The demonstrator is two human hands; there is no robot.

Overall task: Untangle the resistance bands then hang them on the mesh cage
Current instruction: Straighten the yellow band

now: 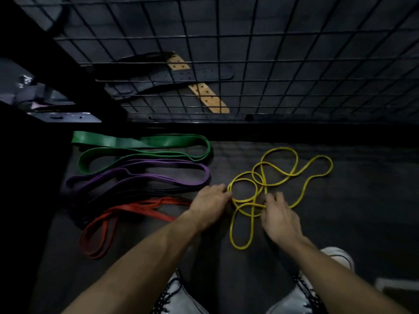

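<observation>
On the floor [362,200] to your left lay folded green [145,146], purple [140,175] and red bands [127,211], with lifting belts [172,75] behind the mesh cage [272,53]. The thin yellow band [278,175] sprawled in crossed, tangled loops near the cage's foot. Your left hand [209,201] pinched its left loop; your right hand [280,215] touched the crossing strands, its grip unclear.

dim lighting, dark grey rubbery floor [362,200]. behind the wire grid, black and tan perforated belts [181,75] lie on the floor. black vertical post [34,41] upper left, metal plates [56,109] beside it. white shoes [294,298] at bottom edge
</observation>
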